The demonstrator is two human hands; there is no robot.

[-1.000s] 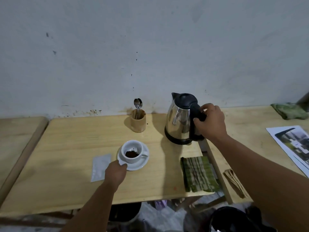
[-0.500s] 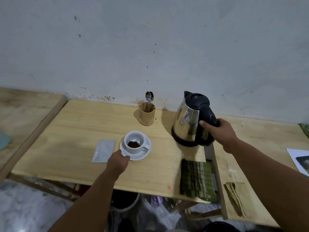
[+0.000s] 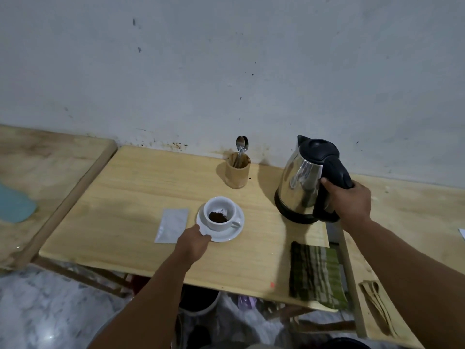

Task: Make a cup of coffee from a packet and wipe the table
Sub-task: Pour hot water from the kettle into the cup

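Two hands share the pour: the right hand [image 3: 351, 204], its grip closed around the kettle [image 3: 305, 182] handle, should tip slowly; the left hand [image 3: 193, 241] pinches the saucer [image 3: 227, 235] rim, steadying it on the bench [image 3: 130, 197]. Dry coffee powder lies in the cup [image 3: 220, 214]; spoons stand in the wooden holder [image 3: 237, 172].
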